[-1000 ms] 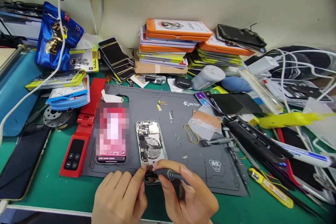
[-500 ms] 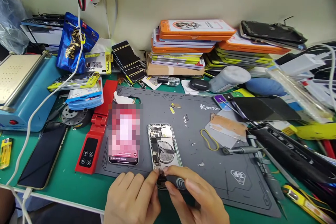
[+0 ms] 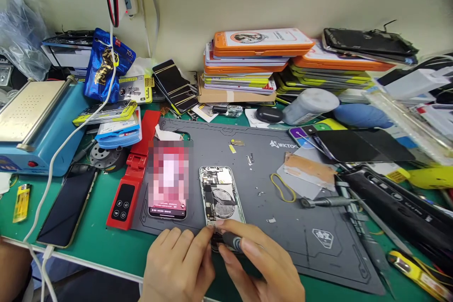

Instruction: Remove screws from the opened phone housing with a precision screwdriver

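Note:
An opened phone (image 3: 224,193) lies on the grey mat, its circuit board and round coil bare. My left hand (image 3: 179,262) has its fingers curled at the lower left of this phone; the index fingertip presses on its lower part. In my right hand (image 3: 264,259) is a grey screwdriver (image 3: 231,240), held between thumb and fingers over the phone's bottom end. The tool's tip and the phone's lowest part are hidden by my fingers. To the left lies a second phone (image 3: 168,211) with its screen lit and mostly blurred out.
On the grey mat (image 3: 247,264) lie small metal parts (image 3: 250,159), a yellow rubber band (image 3: 283,188) and another screwdriver (image 3: 325,202). A red hinged clamp (image 3: 122,203) borders it at left, near a dark phone (image 3: 67,207). Stacked orange cases (image 3: 262,49) stand behind.
The view has shifted slightly, showing more of the left side. The screwdriver is slightly higher and farther left in the picture; both hands stay at the phone's lower end.

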`<state>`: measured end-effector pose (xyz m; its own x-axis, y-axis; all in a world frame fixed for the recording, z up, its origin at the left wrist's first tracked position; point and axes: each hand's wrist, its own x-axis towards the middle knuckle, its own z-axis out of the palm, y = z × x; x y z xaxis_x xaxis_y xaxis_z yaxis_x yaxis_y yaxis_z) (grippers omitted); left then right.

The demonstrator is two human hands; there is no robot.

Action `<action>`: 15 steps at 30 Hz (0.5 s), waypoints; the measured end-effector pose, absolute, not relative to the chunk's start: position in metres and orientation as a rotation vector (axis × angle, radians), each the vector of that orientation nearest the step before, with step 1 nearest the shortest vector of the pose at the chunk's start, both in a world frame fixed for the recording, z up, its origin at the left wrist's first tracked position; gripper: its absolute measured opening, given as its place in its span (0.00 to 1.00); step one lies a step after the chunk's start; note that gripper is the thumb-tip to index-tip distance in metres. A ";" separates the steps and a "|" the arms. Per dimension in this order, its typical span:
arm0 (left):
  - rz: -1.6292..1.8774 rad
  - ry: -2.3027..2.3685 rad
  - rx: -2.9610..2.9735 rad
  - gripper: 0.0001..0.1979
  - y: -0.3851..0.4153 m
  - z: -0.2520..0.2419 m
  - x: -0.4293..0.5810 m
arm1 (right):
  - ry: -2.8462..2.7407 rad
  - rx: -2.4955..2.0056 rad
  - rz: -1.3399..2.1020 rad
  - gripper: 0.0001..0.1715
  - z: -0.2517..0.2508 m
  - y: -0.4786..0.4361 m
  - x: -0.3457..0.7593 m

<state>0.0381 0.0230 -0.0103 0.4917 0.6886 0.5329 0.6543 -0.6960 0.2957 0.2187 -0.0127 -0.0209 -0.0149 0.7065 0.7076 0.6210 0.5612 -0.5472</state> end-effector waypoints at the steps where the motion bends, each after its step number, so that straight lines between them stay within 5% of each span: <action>1: 0.986 1.203 2.670 0.12 0.023 -0.010 0.038 | -1.690 -1.132 0.115 0.41 -0.020 -0.013 0.219; 15: 0.917 1.225 2.668 0.12 0.019 -0.008 0.037 | -1.698 -1.099 0.079 0.38 -0.019 -0.018 0.220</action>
